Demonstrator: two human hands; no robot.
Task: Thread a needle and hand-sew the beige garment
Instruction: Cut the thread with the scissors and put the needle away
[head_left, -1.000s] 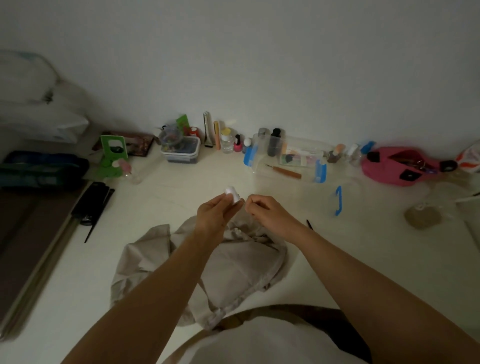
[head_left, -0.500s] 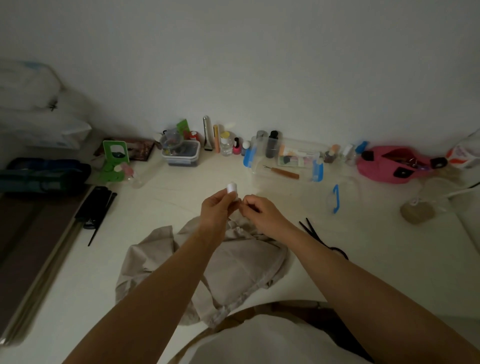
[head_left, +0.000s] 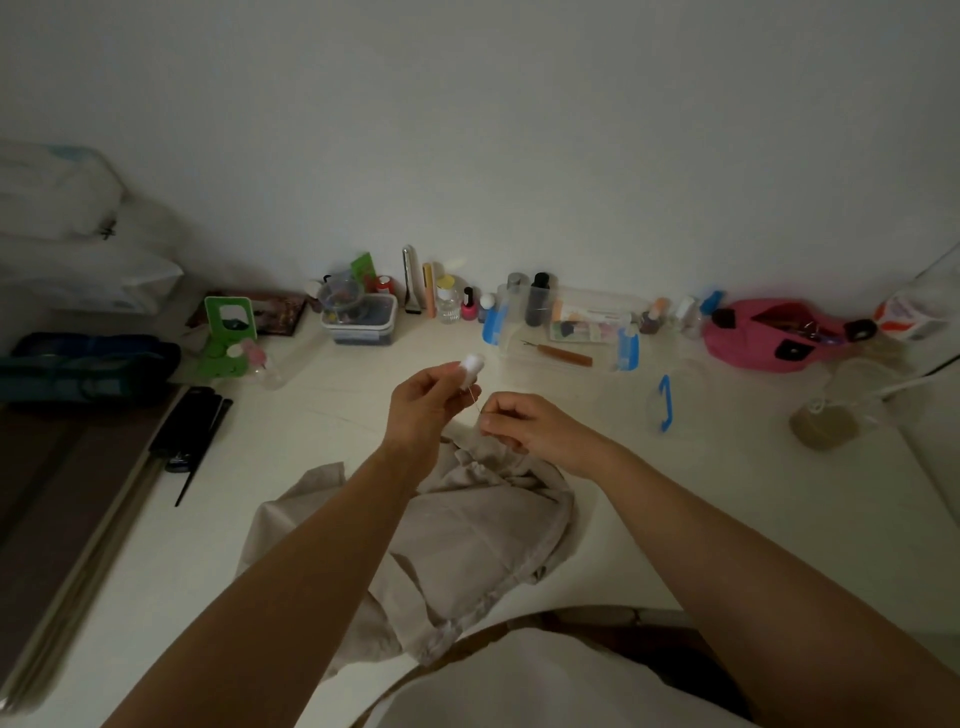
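Head view, spool (head_left: 474, 362) in left fingers (head_left: 448, 370), thread (head_left: 474, 399) — to right fingers (head_left: 493, 422)

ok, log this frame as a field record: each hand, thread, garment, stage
left hand: grips small white thread spool, raised above the table
right hand: pinches thin white thread strand running down from the spool
garment: crumpled beige fabric garment lies on white table under both hands, not held
stage: garment untouched, sewing not yet begun
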